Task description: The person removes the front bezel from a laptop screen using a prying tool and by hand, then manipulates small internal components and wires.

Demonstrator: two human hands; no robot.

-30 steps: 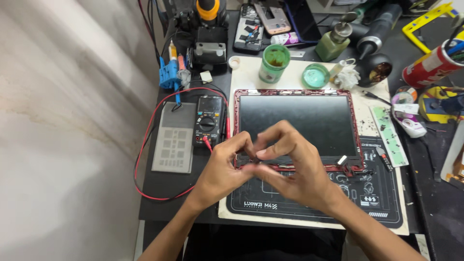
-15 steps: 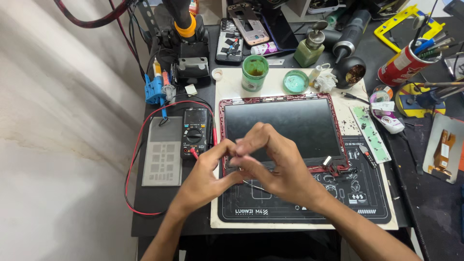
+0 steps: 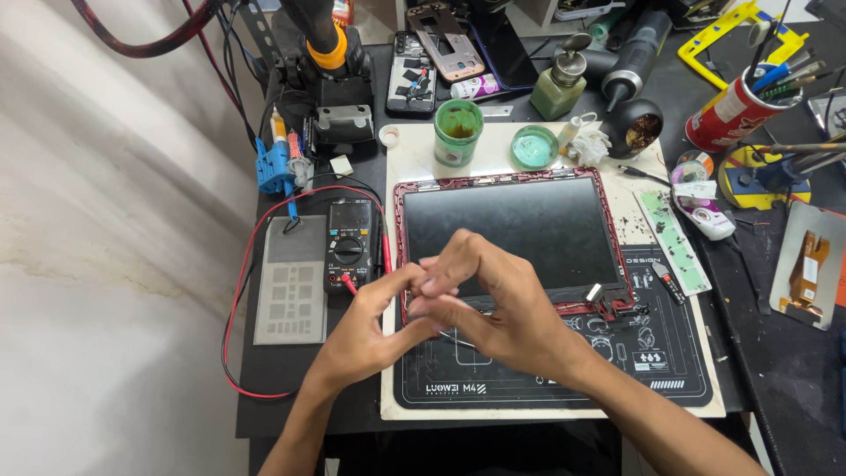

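Two hands: the left hand (image 3: 366, 330) and the right hand (image 3: 502, 304) are brought together over the lower left corner of the tablet (image 3: 515, 234), fingertips touching one another.
Left hand fingers: curled inward, thumb and forefinger pressed toward the right hand; whether something small is pinched between them cannot be told.
Right hand fingers: bent and bunched together over the left fingertips; what they close on, if anything, is hidden.
Tablet: laid flat with its dark screen up, edged by a red patterned frame, on the upper half of the work mat (image 3: 564, 379); its lower left edge is covered by the hands.
Work mat: a black printed panel with a pale border, spread on the dark bench (image 3: 291, 379).
Multimeter (image 3: 351, 245): placed just left of the tablet, its red lead (image 3: 242, 300) looped across the bench.
Metal stencil plate (image 3: 291, 291): set flat to the left of the multimeter.
Green jar (image 3: 457, 132): stood upright beyond the tablet's top edge, with a round green dish (image 3: 534, 147) beside it.
Red can (image 3: 733, 110): seen at the far right, filled with tools.
Phone frames (image 3: 436, 57): laid at the back of the bench.
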